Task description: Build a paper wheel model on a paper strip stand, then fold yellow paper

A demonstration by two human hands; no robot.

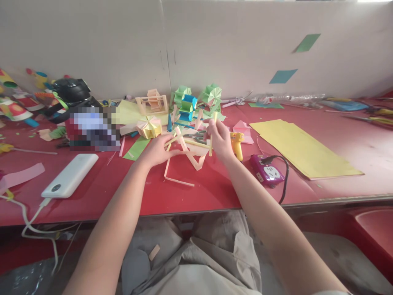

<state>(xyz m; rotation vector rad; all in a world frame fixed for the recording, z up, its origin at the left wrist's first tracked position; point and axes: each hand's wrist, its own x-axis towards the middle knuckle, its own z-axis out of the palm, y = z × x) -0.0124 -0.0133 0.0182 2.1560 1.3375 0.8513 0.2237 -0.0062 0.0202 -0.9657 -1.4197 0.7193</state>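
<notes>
Assembly seems in hand behind the front edge of the table (190, 201): left hand (158, 150) grips a strip frame (193, 160); right hand (220, 138), apart, pinches a yellow strip (211, 149); alignment needs steadiness.

Matt Paper, Shiny Plastic Share Smooth Tabletop (184, 200)

Creased, matt, paper-like strips (193, 159) sit near the tabletop's front edge, between a smooth plastic power bank (70, 176) and a glossy plastic socket block (266, 170). Clear, shiny plastic pieces (270, 98) line the back edge; below the front, wrinkled matt cloth trousers (215, 250).
</notes>
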